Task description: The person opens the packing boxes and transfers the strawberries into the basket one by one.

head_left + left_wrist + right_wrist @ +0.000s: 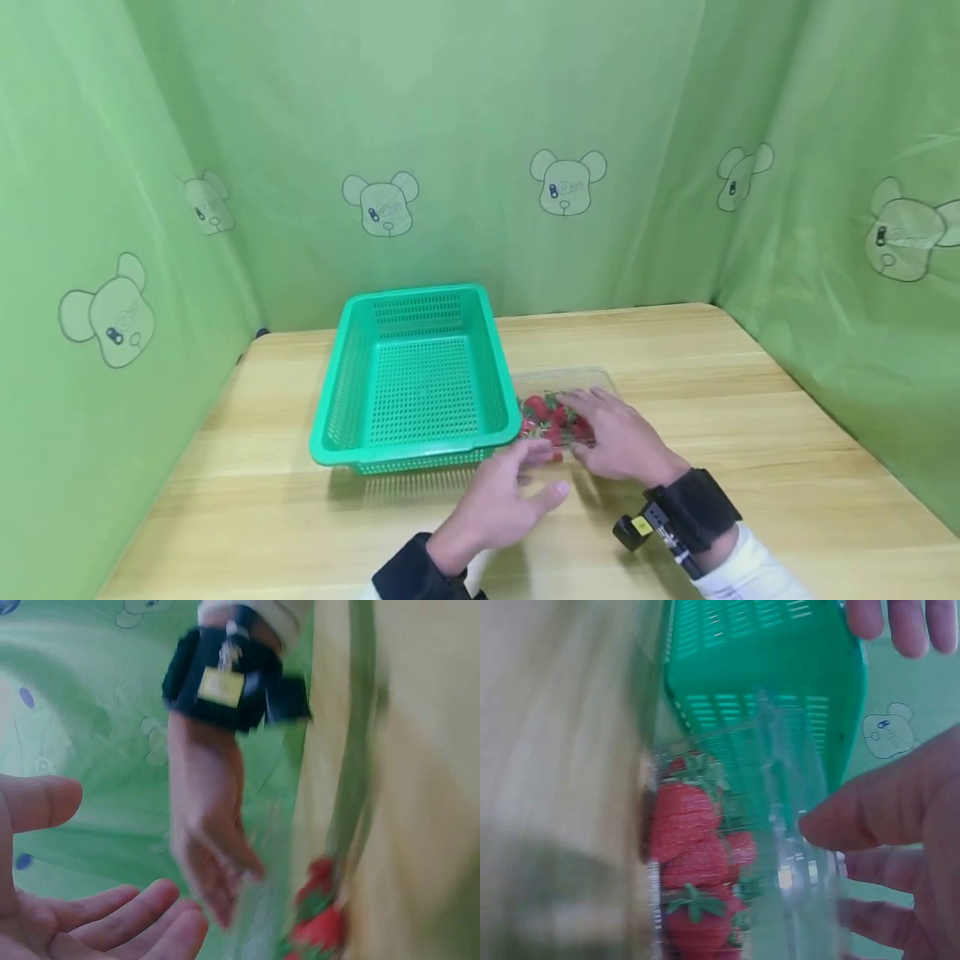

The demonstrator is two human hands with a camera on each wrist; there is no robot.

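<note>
Several red strawberries (pixel 537 407) with green leaves lie in a clear plastic box (pixel 780 787) on the table. My right hand (pixel 621 435) is over the right part of this box, its fingers spread and its thumb apart. In the right wrist view the thumb is close to the box's clear rim; contact is hard to tell through the blur. My left hand (pixel 501 498) hovers in front of the box, near the basket's front right corner. Its fingers are loosely bent and nothing is between them.
Left of the box stands a green perforated plastic basket (pixel 341 358), with nothing inside it. Both are on a light wooden table (pixel 750 433). Green curtains (pixel 465 108) with bear-head prints hang behind and on both sides.
</note>
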